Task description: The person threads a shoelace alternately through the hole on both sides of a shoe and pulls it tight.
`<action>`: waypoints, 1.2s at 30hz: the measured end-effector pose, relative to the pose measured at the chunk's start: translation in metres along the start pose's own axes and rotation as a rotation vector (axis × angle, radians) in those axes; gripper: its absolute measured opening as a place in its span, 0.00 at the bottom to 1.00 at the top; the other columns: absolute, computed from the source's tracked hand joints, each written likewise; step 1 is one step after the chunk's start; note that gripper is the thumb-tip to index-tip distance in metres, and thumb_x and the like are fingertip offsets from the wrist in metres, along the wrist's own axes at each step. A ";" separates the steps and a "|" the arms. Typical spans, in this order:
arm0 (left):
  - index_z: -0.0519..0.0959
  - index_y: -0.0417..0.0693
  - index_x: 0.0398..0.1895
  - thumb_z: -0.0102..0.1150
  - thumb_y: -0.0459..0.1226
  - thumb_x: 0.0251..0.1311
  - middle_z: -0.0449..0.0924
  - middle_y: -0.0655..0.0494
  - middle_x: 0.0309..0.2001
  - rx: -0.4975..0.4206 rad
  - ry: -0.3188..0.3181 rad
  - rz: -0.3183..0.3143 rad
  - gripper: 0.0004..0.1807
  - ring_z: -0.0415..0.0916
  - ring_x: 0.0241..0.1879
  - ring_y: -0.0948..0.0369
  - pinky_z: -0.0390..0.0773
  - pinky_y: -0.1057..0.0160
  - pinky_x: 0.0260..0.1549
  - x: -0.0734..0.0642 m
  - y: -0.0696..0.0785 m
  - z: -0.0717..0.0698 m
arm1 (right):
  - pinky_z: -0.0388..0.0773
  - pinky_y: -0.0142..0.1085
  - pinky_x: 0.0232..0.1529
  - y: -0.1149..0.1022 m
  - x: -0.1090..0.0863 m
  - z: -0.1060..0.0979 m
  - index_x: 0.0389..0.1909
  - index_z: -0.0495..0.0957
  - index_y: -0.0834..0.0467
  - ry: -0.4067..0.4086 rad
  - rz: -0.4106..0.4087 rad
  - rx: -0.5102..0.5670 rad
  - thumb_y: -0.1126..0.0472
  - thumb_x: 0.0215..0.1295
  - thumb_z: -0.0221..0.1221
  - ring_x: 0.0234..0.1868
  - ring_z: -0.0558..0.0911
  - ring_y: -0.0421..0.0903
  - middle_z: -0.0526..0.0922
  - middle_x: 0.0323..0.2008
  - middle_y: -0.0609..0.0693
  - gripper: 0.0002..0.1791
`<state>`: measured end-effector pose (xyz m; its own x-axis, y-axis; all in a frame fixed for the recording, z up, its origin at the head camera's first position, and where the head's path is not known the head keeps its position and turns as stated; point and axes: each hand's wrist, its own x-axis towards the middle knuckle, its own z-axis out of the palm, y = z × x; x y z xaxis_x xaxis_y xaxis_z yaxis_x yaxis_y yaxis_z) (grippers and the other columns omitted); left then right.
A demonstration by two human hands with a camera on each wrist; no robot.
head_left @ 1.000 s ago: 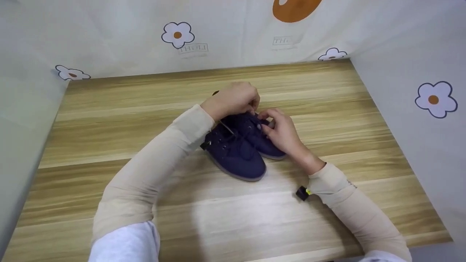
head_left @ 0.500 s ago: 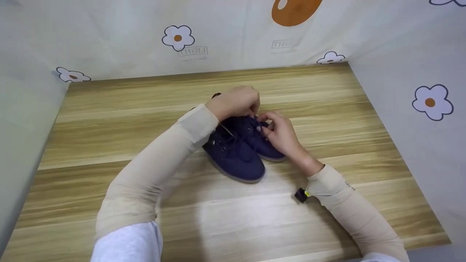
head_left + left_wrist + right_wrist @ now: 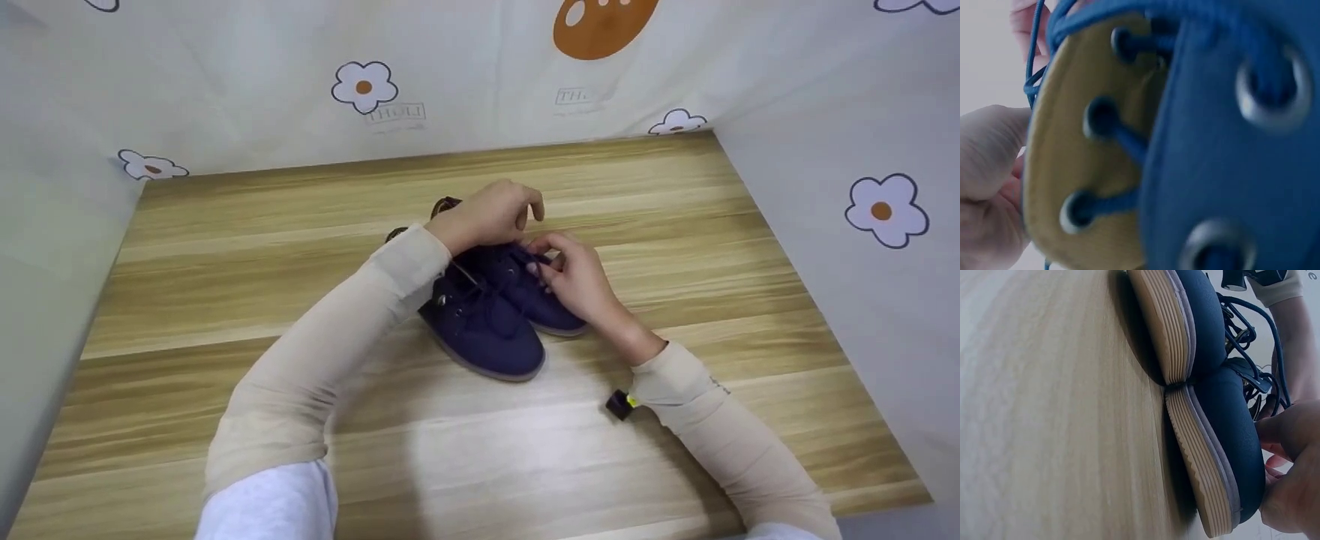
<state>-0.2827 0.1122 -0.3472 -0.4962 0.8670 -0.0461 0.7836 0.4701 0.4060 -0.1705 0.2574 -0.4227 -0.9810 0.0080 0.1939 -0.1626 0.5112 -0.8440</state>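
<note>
Two navy lace-up shoes stand side by side on the wooden table. The nearer shoe (image 3: 487,349) has its lace tied in a bow. Over the farther shoe (image 3: 551,311) are both hands. My left hand (image 3: 491,214) bends above its opening, index finger raised; in the left wrist view its thumb (image 3: 994,146) meets a blue shoelace (image 3: 1033,50) beside the shoe's tan-lined eyelet flap. From the right, my right hand (image 3: 577,274) pinches the shoelace of that farther shoe between thumb and index finger. Its fingertips are partly hidden behind the shoe in the right wrist view.
The wood-grain table (image 3: 225,300) is walled at the back and sides by a pale curtain (image 3: 465,60) printed with flowers. A small black wrist camera (image 3: 619,405) hangs by the right sleeve. Ribbed tan soles (image 3: 1202,461) rest on the tabletop.
My left index finger has lifted and straightened from its earlier curl. My right hand keeps its pinch in nearly the same place. Both shoes stay put, while the head view has shifted slightly.
</note>
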 end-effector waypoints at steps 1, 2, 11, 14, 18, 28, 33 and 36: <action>0.81 0.39 0.47 0.58 0.25 0.54 0.86 0.44 0.34 -0.019 0.010 -0.002 0.16 0.82 0.34 0.54 0.80 0.59 0.42 -0.001 -0.001 0.001 | 0.77 0.26 0.22 0.000 0.000 0.000 0.43 0.80 0.64 -0.003 0.003 0.006 0.72 0.60 0.65 0.20 0.77 0.34 0.83 0.42 0.59 0.10; 0.81 0.40 0.46 0.58 0.25 0.54 0.86 0.44 0.34 -0.035 0.018 -0.003 0.15 0.82 0.34 0.55 0.80 0.60 0.42 -0.002 -0.002 0.002 | 0.77 0.26 0.22 0.000 0.000 0.000 0.43 0.81 0.64 -0.006 0.007 0.014 0.71 0.60 0.64 0.20 0.77 0.35 0.83 0.42 0.59 0.10; 0.78 0.41 0.55 0.46 0.32 0.71 0.89 0.44 0.40 -0.228 -0.026 0.031 0.15 0.86 0.44 0.54 0.78 0.59 0.52 -0.017 -0.009 -0.006 | 0.78 0.29 0.21 0.001 0.003 -0.004 0.47 0.80 0.65 -0.022 0.068 0.094 0.70 0.66 0.59 0.21 0.79 0.41 0.83 0.44 0.62 0.10; 0.74 0.41 0.61 0.46 0.26 0.62 0.88 0.44 0.45 -0.278 -0.108 0.019 0.23 0.84 0.51 0.54 0.78 0.59 0.55 -0.022 -0.011 -0.010 | 0.78 0.29 0.21 0.000 0.004 -0.006 0.50 0.79 0.65 -0.030 0.106 0.108 0.69 0.69 0.57 0.22 0.79 0.42 0.82 0.47 0.62 0.12; 0.76 0.41 0.58 0.49 0.23 0.55 0.87 0.46 0.49 -0.276 -0.161 0.018 0.25 0.82 0.55 0.55 0.78 0.58 0.58 -0.022 -0.011 -0.012 | 0.79 0.30 0.22 -0.007 0.003 -0.010 0.52 0.78 0.68 -0.033 0.139 0.115 0.69 0.70 0.55 0.23 0.78 0.44 0.81 0.47 0.64 0.12; 0.79 0.39 0.53 0.53 0.23 0.57 0.86 0.45 0.51 -0.265 -0.207 0.020 0.20 0.82 0.56 0.55 0.75 0.59 0.62 -0.016 -0.007 -0.012 | 0.77 0.29 0.21 -0.033 -0.006 -0.014 0.50 0.76 0.72 -0.029 0.126 0.161 0.72 0.69 0.53 0.20 0.77 0.40 0.79 0.45 0.66 0.12; 0.78 0.39 0.50 0.58 0.28 0.63 0.86 0.44 0.49 -0.188 -0.061 0.018 0.12 0.83 0.53 0.53 0.77 0.56 0.58 -0.016 -0.007 -0.009 | 0.77 0.29 0.20 -0.006 0.002 -0.008 0.50 0.77 0.67 -0.022 0.134 0.165 0.71 0.69 0.52 0.20 0.77 0.40 0.79 0.45 0.63 0.12; 0.79 0.42 0.42 0.66 0.38 0.61 0.86 0.47 0.43 0.011 0.126 -0.028 0.11 0.80 0.49 0.50 0.77 0.54 0.53 -0.015 -0.006 -0.005 | 0.78 0.28 0.20 0.002 0.004 -0.006 0.49 0.78 0.65 -0.017 0.144 0.167 0.70 0.69 0.53 0.20 0.77 0.40 0.79 0.44 0.61 0.11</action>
<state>-0.2817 0.0953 -0.3439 -0.5602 0.8264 0.0577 0.7725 0.4960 0.3965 -0.1742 0.2634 -0.4213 -0.9968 0.0558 0.0578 -0.0342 0.3566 -0.9336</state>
